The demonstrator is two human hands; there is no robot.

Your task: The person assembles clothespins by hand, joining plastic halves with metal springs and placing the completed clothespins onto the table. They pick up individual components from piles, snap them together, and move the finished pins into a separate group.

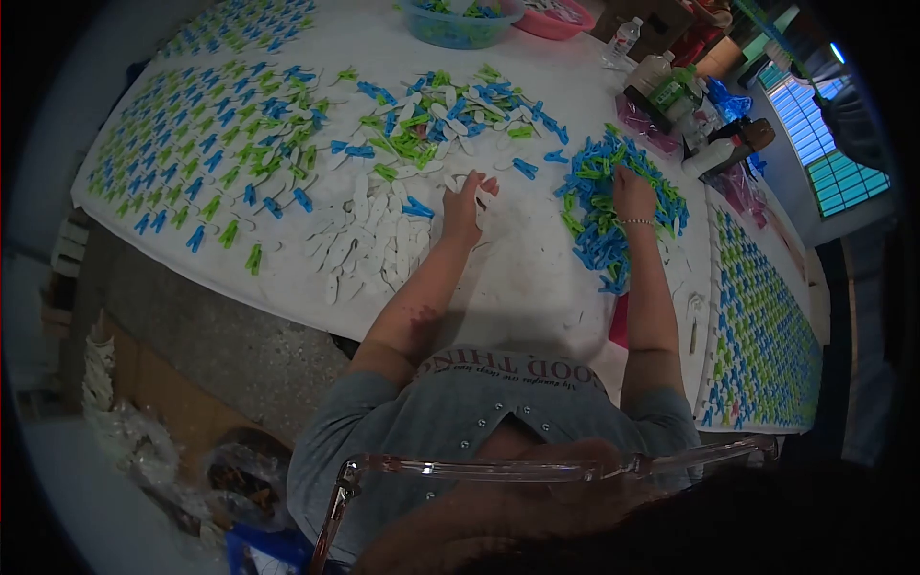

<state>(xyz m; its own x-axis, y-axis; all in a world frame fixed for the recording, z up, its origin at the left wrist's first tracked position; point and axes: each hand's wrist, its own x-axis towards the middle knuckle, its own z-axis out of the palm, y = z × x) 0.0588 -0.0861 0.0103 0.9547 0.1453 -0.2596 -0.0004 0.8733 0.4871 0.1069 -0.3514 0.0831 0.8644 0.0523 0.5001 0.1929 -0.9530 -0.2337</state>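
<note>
My left hand (463,209) is raised beside a heap of white plastic pieces (369,240), its fingers curled round a white piece (483,196). My right hand (632,195) reaches into a pile of blue and green clips (600,240). Its fingers point down and are pressed together, and whatever they grip is hidden. Beyond my left hand lies a loose mix of clips and white pieces (450,110). A single blue clip (418,207) rests on the white heap.
Rows of clips (196,144) cover the table's left side, and more fill a sheet (757,331) at the right. A clear blue basin (450,29), a pink basin (556,17) and bottles (676,91) stand at the back.
</note>
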